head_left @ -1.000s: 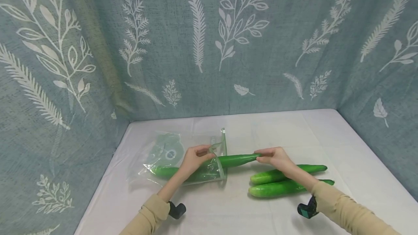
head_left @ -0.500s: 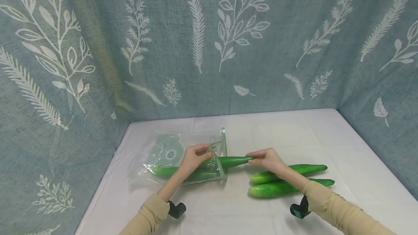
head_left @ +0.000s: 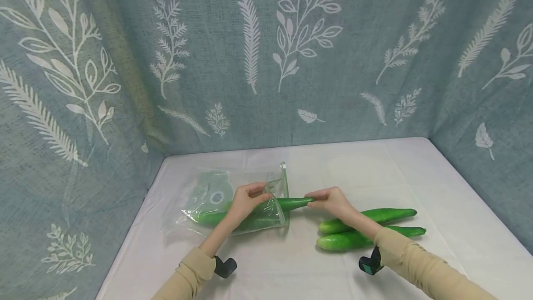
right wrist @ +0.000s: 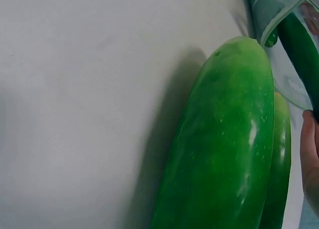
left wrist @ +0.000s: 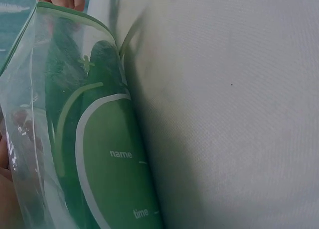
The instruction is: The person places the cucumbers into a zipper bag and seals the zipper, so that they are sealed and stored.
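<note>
A clear zip bag [head_left: 285,177] with green printing lies on the table, its mouth facing right. My left hand [head_left: 245,202] pinches the bag's upper layer near the mouth. A green cucumber [head_left: 293,204] runs partway into the opening, and my right hand [head_left: 332,202] pinches its narrow outer end. Inside, along the bag's near side, is another cucumber [head_left: 262,222]. The left wrist view shows the bag's green zip edge [left wrist: 75,12] and a printed label [left wrist: 114,164]. Only part of my right hand [right wrist: 310,162] appears in the right wrist view.
Two more cucumbers lie side by side under my right forearm: a farther one [head_left: 389,215] and a nearer one [head_left: 342,241]. A white cloth [head_left: 300,267] covers the table. Patterned blue-green curtains [head_left: 266,119] stand behind and at both sides.
My right hand has moved left, sliding the cucumber farther into the bag, so less of it sticks out. The left hand has kept its hold on the bag.
</note>
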